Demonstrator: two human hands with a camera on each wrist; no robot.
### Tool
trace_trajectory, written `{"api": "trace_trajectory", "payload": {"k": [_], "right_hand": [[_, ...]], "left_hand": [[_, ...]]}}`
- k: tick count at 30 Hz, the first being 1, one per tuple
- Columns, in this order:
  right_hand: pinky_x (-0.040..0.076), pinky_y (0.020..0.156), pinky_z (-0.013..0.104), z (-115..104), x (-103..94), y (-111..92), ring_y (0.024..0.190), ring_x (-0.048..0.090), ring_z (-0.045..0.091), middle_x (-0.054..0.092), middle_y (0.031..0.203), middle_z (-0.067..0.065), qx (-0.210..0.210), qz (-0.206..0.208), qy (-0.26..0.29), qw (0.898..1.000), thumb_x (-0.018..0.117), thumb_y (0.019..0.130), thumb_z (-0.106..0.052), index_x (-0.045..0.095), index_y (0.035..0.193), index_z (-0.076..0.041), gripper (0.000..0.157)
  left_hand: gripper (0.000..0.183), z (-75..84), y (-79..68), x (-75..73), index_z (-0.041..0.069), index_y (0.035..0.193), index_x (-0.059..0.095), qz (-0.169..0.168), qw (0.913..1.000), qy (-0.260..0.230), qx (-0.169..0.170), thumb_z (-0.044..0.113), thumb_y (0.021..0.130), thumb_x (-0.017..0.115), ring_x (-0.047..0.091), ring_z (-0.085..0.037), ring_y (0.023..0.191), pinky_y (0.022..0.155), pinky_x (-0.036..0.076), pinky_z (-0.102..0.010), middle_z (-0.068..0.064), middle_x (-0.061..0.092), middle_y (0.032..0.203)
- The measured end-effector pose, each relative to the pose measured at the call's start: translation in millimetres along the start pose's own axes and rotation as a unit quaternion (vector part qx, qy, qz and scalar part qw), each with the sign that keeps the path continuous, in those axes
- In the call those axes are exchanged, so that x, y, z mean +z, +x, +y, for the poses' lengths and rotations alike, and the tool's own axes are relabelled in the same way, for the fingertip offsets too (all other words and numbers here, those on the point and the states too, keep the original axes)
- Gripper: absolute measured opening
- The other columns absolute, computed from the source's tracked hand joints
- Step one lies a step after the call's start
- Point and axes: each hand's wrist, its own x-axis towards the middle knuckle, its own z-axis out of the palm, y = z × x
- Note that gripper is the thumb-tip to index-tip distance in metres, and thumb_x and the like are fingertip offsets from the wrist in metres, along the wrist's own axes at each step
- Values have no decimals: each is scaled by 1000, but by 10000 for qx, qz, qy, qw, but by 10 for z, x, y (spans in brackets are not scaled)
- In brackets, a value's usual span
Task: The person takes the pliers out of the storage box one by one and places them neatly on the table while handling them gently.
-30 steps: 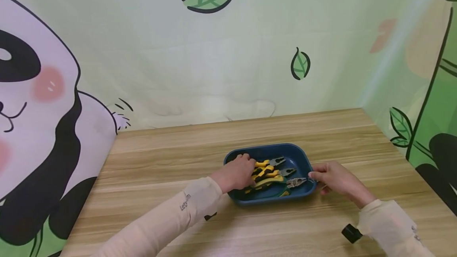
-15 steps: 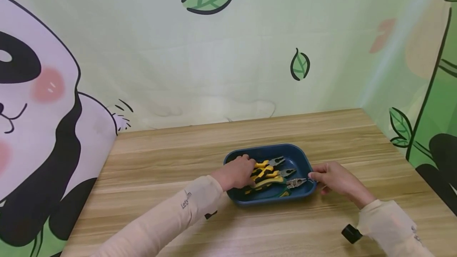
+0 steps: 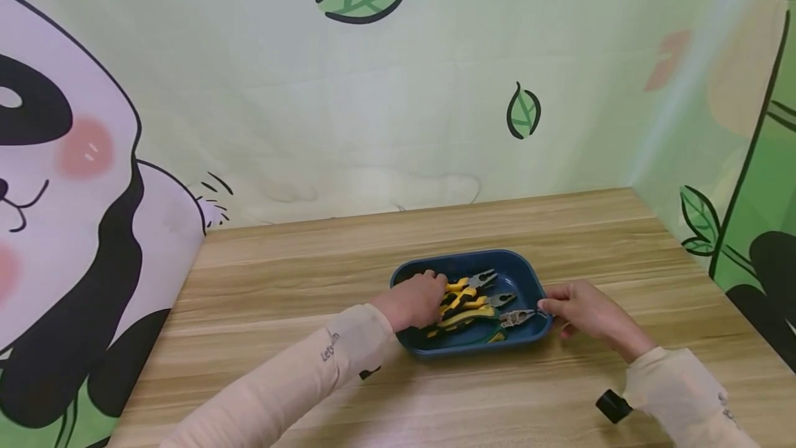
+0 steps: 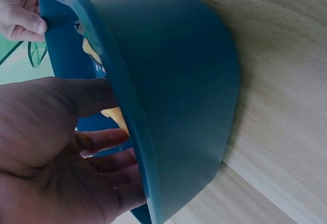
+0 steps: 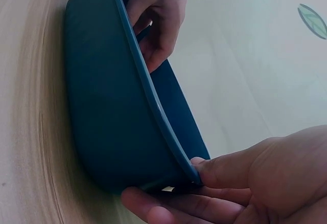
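Observation:
A dark blue oval basin (image 3: 448, 350) stands on the wooden table. Several pliers lie in it, their metal heads pointing right. Two pairs of combination pliers (image 3: 468, 301) have yellow and black handles, and the nearest pliers (image 3: 472, 319) have green and yellow ones. My left hand (image 3: 417, 301) reaches over the left rim, fingers curled down around the handle ends; in the left wrist view a yellow handle (image 4: 115, 117) shows between thumb and fingers. Fingertips there are hidden behind the basin wall. My right hand (image 3: 584, 308) pinches the right rim, thumb on top, fingers underneath outside.
The wood-grain table (image 3: 298, 254) stretches around the basin on all sides. Behind it hangs a pale green printed cloth (image 3: 435, 144) with leaves and a panda. A black wrist device (image 3: 613, 406) sits at the right sleeve.

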Motion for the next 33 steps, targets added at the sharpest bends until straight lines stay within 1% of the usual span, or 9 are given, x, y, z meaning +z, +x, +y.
{"api": "trace_trajectory", "payload": {"k": [8, 15, 20, 23, 26, 30, 33], "right_hand": [[57, 62, 34, 5, -11, 2, 80, 71, 20, 74, 99, 16, -21, -10, -3, 10000, 54, 106, -7, 64, 122, 16, 29], [57, 62, 34, -7, -11, -7, 80, 70, 20, 73, 95, 13, -11, -18, -31, 10000, 55, 106, -6, 67, 117, 14, 26], [57, 62, 34, 3, -12, 5, 81, 70, 21, 73, 96, 13, 6, -9, -69, 10000, 55, 106, -6, 67, 118, 14, 27], [57, 63, 34, 3, -20, 8, 82, 71, 21, 74, 97, 14, -18, -14, -101, 9999, 55, 106, -7, 65, 121, 16, 29], [58, 64, 35, 9, -26, 8, 83, 71, 22, 74, 98, 16, -43, -14, -121, 9999, 55, 106, -6, 64, 123, 17, 30], [58, 64, 36, 10, -25, 9, 83, 72, 25, 75, 96, 16, -28, -2, -150, 9999, 55, 106, -6, 63, 125, 17, 31], [58, 64, 36, 14, -21, 12, 82, 71, 26, 75, 93, 14, 5, 17, -145, 9999, 55, 106, -7, 63, 125, 16, 31]], "left_hand": [[46, 60, 31, 42, 4, 142, 48, 12, 9995, 316, -82, 21, 102, 65, 58, -24, 115, 102, 50, -35, -14, 55, 133], [51, 76, 57, 107, 5, 133, 50, 237, 9990, 380, -54, 29, 97, 76, 61, -25, 108, 94, 53, -34, -14, 56, 127], [38, 84, 87, 142, 5, 128, 52, 370, 9982, 472, -36, 23, 101, 70, 62, -24, 99, 86, 56, -33, -14, 57, 120], [34, 67, 104, 140, 5, 127, 53, 439, 9975, 555, 37, 21, 101, 67, 61, -23, 97, 86, 55, -33, -14, 58, 118], [37, 47, 109, 118, 5, 126, 54, 503, 9967, 613, 143, 23, 99, 70, 60, -24, 98, 87, 54, -34, -14, 59, 118], [42, 30, 114, 73, 5, 127, 55, 488, 9971, 535, 215, 28, 96, 73, 58, -25, 98, 87, 53, -34, -14, 58, 118], [45, 27, 126, 43, 6, 129, 55, 413, 9982, 383, 191, 31, 96, 73, 57, -25, 97, 87, 53, -35, -14, 58, 119]]}}
